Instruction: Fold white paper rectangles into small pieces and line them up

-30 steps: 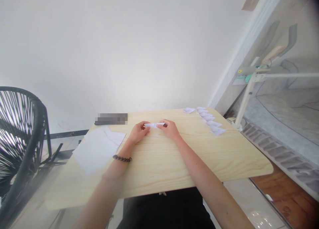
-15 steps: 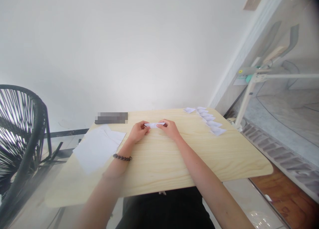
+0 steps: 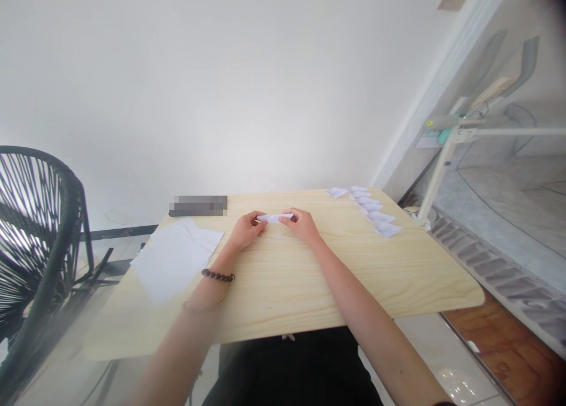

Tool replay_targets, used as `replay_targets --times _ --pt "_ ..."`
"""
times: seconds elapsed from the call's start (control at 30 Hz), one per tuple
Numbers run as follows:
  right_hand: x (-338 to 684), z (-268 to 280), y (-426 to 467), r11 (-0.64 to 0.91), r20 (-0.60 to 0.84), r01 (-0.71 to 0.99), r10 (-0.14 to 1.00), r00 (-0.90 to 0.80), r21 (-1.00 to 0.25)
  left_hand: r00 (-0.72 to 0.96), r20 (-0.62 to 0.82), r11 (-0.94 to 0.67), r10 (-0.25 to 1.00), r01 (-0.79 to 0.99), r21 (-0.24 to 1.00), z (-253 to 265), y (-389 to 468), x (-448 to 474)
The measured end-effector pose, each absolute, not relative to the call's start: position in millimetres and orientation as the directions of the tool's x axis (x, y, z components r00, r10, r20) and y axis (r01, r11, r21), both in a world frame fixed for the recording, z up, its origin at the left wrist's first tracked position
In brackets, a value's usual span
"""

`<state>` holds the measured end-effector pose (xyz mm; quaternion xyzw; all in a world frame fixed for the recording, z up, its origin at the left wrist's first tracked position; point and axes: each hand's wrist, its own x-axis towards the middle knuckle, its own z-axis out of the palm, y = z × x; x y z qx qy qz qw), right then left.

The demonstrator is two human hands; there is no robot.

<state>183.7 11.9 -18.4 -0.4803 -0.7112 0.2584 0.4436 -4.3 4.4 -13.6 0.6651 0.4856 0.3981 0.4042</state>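
Between my hands is a small piece of folded white paper (image 3: 274, 218), held low over the middle of the wooden table (image 3: 283, 288). My left hand (image 3: 248, 230), with a dark bead bracelet on the wrist, pinches its left end between thumb and fingers. At the right end, the thumb and fingers of my right hand (image 3: 301, 226) are closed on it. Loose white sheets (image 3: 174, 261) lie left of my left hand. Beyond my right hand, several folded paper pieces (image 3: 371, 207) lie overlapping in a row, with a single folded paper (image 3: 336, 192) beside them.
A dark, blurred-out object (image 3: 197, 207) lies at the table's back left. The white wall (image 3: 265, 88) rises behind the table. On the left stands a black woven chair (image 3: 66, 217), and on the right a white metal frame (image 3: 437, 179) with grey handles.
My hands keep hold of the folded paper at both ends, with my thumbs slightly shifted along it. The whole view has tilted a little.
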Motion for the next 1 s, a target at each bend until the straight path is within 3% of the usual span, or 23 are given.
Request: replay_targets --times 1.0 --pt "184.1 -17.8 11.7 0.395 0.375 0.481 0.916 -0.142 -0.783 0.235 0.173 -0.249 0.956 0.350 0.903 -16.9 6.0 -6.0"
